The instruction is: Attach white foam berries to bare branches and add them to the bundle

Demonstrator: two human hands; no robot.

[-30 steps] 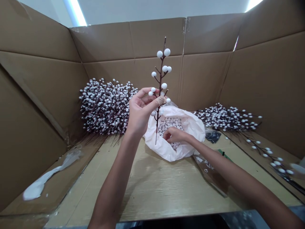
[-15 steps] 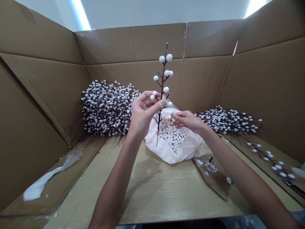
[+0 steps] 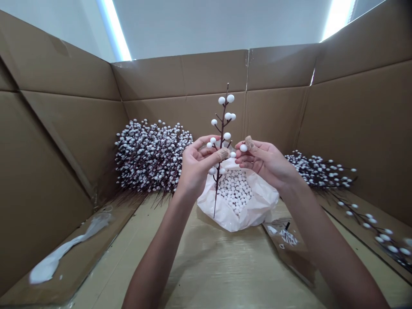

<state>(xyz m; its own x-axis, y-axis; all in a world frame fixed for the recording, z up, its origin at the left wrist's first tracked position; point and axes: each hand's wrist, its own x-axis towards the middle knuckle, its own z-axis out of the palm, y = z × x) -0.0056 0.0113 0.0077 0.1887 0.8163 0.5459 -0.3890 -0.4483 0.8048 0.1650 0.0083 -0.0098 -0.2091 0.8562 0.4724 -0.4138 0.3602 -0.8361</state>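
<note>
Upright in my left hand [image 3: 201,161] is a brown artificial berry stem [image 3: 222,128], pinched between thumb and fingers at its lower half. White balls sit on several of its twigs; a few twig tips, the top one included, are bare. Close to the stem's right side, my right hand [image 3: 262,161] pinches a single white berry [image 3: 243,148] between thumb and fingertips, apart from the stem. Tape wraps both thumbs. Below the hands, an opened white plastic bag [image 3: 206,210] is filled with loose white berries [image 3: 236,191].
A thick pile of berry stems [image 3: 151,154] lies at the back left, a smaller pile [image 3: 318,169] at the back right. One stem [image 3: 367,219] lies along the right side. A cardboard piece [image 3: 296,257] with white smears is at front right. Cardboard walls [image 3: 154,81] surround the table.
My right hand has risen from over the bag to beside the stem, the white berry now showing in its fingertips. My left hand keeps its hold on the stem. The camera view has tilted up slightly.
</note>
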